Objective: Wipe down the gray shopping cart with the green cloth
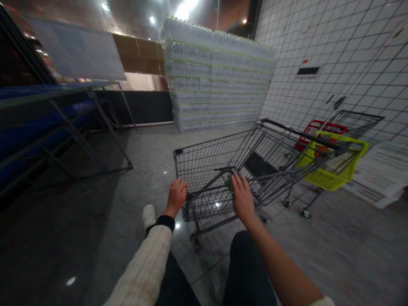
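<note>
**A:** What's closest to you?

**B:** Dark trousers [248, 272], then my left arm in a cream knit sleeve [143, 263] and my bare right forearm [280, 263]. A white shoe [148, 216] pokes out on the left.

**A:** And the hands?

**B:** The right hand [242, 199] is clenched around a green grip [230, 183] on the bar of a wire shopping cart [219, 178]. The left hand [176, 197] has its fingers curled at the cart's near corner, but I can't tell if they're holding on.

**A:** Where's the cart, and how much room is around it?

**B:** It's right in front of me on polished gray floor [95, 212], angled toward the right. Its far end is close to a second cart [357, 123] carrying a yellow-green basket [331, 163] and a red basket [320, 131]. Those stand near a white tiled wall [331, 55], with loose papers [379, 174] beside them.

**A:** And on the left?

**B:** A wide stretch of floor runs over to a metal rack [66, 123], which has a sign board [76, 51] above it. Straight ahead, past the cart, there's a tall stack of bottle packs [216, 76] against the wall's end.
</note>
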Tool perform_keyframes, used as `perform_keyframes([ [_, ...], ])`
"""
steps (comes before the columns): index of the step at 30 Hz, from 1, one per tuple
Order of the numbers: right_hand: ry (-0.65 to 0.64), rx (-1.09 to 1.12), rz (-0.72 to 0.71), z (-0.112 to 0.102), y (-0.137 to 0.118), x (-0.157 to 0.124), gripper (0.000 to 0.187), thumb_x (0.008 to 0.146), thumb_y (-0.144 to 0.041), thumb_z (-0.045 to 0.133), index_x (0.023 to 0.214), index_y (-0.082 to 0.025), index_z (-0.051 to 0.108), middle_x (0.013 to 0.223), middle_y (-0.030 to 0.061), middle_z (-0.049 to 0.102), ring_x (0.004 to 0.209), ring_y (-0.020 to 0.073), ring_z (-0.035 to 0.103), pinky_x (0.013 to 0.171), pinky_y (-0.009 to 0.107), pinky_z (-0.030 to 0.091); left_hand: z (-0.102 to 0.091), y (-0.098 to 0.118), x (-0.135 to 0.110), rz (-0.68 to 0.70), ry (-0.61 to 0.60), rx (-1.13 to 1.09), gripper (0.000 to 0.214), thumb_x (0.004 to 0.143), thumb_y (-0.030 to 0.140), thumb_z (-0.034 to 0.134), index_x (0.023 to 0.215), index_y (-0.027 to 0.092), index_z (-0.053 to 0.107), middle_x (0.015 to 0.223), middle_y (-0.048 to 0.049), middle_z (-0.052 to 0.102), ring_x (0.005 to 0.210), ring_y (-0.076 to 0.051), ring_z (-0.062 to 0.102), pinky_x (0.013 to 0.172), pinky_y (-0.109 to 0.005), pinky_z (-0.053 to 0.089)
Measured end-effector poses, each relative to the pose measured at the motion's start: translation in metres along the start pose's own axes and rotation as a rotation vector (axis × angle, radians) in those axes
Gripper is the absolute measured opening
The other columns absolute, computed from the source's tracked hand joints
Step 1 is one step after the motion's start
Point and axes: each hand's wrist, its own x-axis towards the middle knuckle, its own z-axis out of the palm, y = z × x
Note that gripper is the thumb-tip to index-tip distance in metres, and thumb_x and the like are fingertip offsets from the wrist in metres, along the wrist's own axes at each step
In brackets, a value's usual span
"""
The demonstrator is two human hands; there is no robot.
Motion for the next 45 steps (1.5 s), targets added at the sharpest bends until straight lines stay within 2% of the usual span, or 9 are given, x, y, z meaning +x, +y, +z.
perform_keyframes([
  [5, 0.061, 0.035, 0.179, 0.004, -0.028, 0.004, 0.063, 0.082, 0.001, 0.032, 0.144, -0.008, 0.041, 0.148, 0.0133, 0.042, 0.146, 0.0293, 0.010, 0.113, 0.050, 0.029, 0.003, 0.000, -0.001, -0.036, 0.034, 0.025, 0.023, 0.076, 0.015, 0.037, 0.056, 0.025, 0.042, 0.061, -0.0029, 0.051, 0.082, -0.023, 0.056, 0.098, -0.041, 0.044],
  [10, -0.043, 0.182, -0.070, 0.015, -0.122, -0.006, 0.060, 0.086, -0.002, 0.035, 0.144, -0.013, 0.041, 0.149, 0.0098, 0.042, 0.146, 0.0291, 0.012, 0.114, 0.051, 0.029, 0.003, -0.001, -0.001, -0.026, 0.001, 0.038, 0.023, 0.076, 0.015, 0.036, 0.058, 0.024, 0.044, 0.063, -0.0036, 0.054, 0.084, -0.023, 0.057, 0.099, -0.042, 0.043],
  [13, -0.093, 0.221, -0.200, 0.017, -0.141, -0.010, 0.060, 0.087, -0.005, 0.039, 0.146, -0.015, 0.038, 0.151, 0.0074, 0.039, 0.145, 0.0278, 0.016, 0.114, 0.048, 0.031, 0.001, -0.004, 0.000, -0.005, -0.022, 0.034, 0.020, 0.074, 0.015, 0.036, 0.059, 0.024, 0.046, 0.067, -0.0048, 0.057, 0.086, -0.023, 0.057, 0.098, -0.042, 0.044],
  [17, -0.104, 0.186, -0.264, 0.012, -0.098, -0.006, 0.064, 0.085, -0.002, 0.037, 0.147, -0.015, 0.035, 0.152, 0.0059, 0.037, 0.145, 0.0248, 0.017, 0.114, 0.045, 0.031, -0.003, -0.006, 0.002, 0.002, -0.061, 0.038, 0.022, 0.077, 0.016, 0.036, 0.058, 0.024, 0.044, 0.064, -0.0034, 0.054, 0.082, -0.022, 0.056, 0.097, -0.040, 0.044],
  [24, 0.039, 0.072, 0.064, 0.005, -0.009, 0.002, 0.071, 0.080, 0.003, 0.032, 0.149, -0.014, 0.031, 0.152, 0.0083, 0.037, 0.147, 0.0246, 0.010, 0.115, 0.048, 0.029, 0.000, -0.007, 0.004, -0.010, -0.003, 0.019, 0.022, 0.076, 0.015, 0.036, 0.057, 0.025, 0.041, 0.060, -0.0021, 0.051, 0.076, -0.022, 0.055, 0.098, -0.040, 0.044],
  [28, 0.040, 0.115, 0.116, 0.009, -0.048, 0.002, 0.069, 0.080, 0.003, 0.032, 0.147, -0.011, 0.035, 0.150, 0.0120, 0.040, 0.147, 0.0270, 0.007, 0.114, 0.053, 0.027, 0.003, -0.004, 0.002, -0.049, 0.012, 0.029, 0.023, 0.076, 0.015, 0.037, 0.056, 0.025, 0.042, 0.061, -0.0031, 0.052, 0.081, -0.023, 0.055, 0.095, -0.040, 0.045],
  [33, -0.080, 0.230, -0.132, 0.014, -0.128, -0.004, 0.066, 0.082, 0.000, 0.035, 0.146, -0.016, 0.039, 0.150, 0.0082, 0.040, 0.145, 0.0281, 0.018, 0.113, 0.053, 0.030, 0.003, -0.002, 0.000, -0.050, 0.008, 0.034, 0.022, 0.076, 0.014, 0.037, 0.058, 0.024, 0.045, 0.064, -0.0035, 0.055, 0.084, -0.023, 0.056, 0.097, -0.040, 0.044],
  [36, -0.133, 0.254, -0.282, 0.012, -0.133, -0.004, 0.065, 0.084, -0.003, 0.036, 0.147, -0.017, 0.037, 0.152, 0.0051, 0.038, 0.144, 0.0267, 0.021, 0.114, 0.048, 0.030, 0.001, -0.004, 0.000, -0.026, -0.001, 0.041, 0.021, 0.074, 0.013, 0.037, 0.059, 0.024, 0.045, 0.067, -0.0041, 0.056, 0.086, -0.023, 0.056, 0.097, -0.040, 0.044],
  [45, -0.007, 0.054, 0.007, -0.001, 0.006, 0.006, 0.070, 0.080, 0.002, 0.032, 0.148, -0.015, 0.033, 0.149, 0.0085, 0.041, 0.145, 0.0239, 0.017, 0.114, 0.046, 0.031, 0.000, -0.007, 0.004, -0.046, -0.020, 0.029, 0.021, 0.075, 0.015, 0.037, 0.057, 0.025, 0.044, 0.062, -0.0027, 0.053, 0.081, -0.023, 0.057, 0.099, -0.041, 0.043],
])
